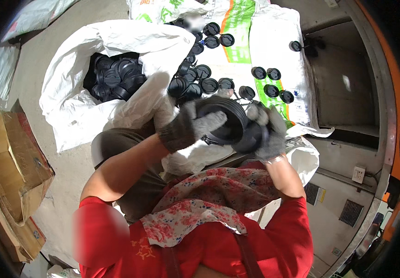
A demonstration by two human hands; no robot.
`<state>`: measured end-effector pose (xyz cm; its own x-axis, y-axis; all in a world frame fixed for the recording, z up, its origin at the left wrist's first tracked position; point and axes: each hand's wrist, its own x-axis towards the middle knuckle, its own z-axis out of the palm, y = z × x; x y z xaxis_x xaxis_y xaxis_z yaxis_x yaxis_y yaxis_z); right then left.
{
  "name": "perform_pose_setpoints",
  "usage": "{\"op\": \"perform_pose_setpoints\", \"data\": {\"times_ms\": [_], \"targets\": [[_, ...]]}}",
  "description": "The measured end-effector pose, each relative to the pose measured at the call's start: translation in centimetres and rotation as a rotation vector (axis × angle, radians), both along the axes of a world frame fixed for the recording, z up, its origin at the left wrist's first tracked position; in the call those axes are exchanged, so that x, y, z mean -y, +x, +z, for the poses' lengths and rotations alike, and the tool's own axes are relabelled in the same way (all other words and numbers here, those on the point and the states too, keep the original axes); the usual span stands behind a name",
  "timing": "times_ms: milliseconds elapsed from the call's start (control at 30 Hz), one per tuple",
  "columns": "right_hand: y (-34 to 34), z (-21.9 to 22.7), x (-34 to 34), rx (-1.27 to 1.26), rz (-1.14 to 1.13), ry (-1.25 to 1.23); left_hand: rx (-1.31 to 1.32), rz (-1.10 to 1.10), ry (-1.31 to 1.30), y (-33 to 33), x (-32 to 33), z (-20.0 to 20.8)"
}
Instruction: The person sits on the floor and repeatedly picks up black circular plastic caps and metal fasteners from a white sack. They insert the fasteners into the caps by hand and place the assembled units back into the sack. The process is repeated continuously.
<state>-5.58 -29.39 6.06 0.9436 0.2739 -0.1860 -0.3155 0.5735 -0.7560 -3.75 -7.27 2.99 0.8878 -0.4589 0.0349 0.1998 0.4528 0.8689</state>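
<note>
In grey work gloves, both my hands meet above my lap. My left hand [187, 126] grips a large black threaded plastic ring [231, 121] by its near-left side, thumb along the rim. My right hand [274, 133] is closed round a smaller dark round piece [251, 138] pressed up against the ring's right side; whether the two are joined I cannot tell. Just beyond the hands, several black round caps [202, 71] lie clustered on white and green sacking [237, 28]. More caps [271, 90] sit farther right on it.
At my left an open white woven sack [70, 78] holds many black round parts [116, 76]. Cardboard boxes [17, 162] stand on the floor at far left. A grey metal machine frame [348, 116] with an orange edge [396, 92] bounds the right. My knee is beside the sack.
</note>
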Motion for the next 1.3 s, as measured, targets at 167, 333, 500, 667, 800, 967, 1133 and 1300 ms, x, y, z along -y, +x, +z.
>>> {"op": "perform_pose_setpoints", "data": {"times_ms": [167, 333, 500, 667, 800, 967, 1133, 1300], "targets": [[4.4, -2.7, -5.0, 0.629, -0.256, -1.166, 0.377, 0.185, 0.577, 0.8, -0.2, -1.4], [10.6, -9.6, 0.2, 0.521, -0.065, -1.821, 0.741, 0.479, 1.125, 2.8, -4.2, -0.7], [15.9, -18.0, 7.2, 0.174, 0.335, -2.240, 0.578, 0.884, 1.185, 4.1, -7.4, 0.1], [17.1, -26.3, 7.3, 0.281, 0.456, -2.150, 0.666, 0.757, 1.232, 4.0, -7.3, -0.3], [16.3, -27.3, 3.7, 0.147, 0.653, -1.853, 0.576, 0.698, 1.152, 4.2, -6.9, -0.7], [12.5, -32.2, 13.0, 1.031, 1.078, -1.915, 0.500, 0.545, 0.967, 4.8, -5.4, -0.4], [10.2, -15.4, 6.6, 0.614, 1.184, -1.840, 0.009, 0.335, 0.650, 3.6, -3.9, -0.5], [4.3, -4.9, 3.4, 0.886, 0.568, -1.646, -0.666, -0.056, 0.388, 3.5, -1.4, -2.9]]}}
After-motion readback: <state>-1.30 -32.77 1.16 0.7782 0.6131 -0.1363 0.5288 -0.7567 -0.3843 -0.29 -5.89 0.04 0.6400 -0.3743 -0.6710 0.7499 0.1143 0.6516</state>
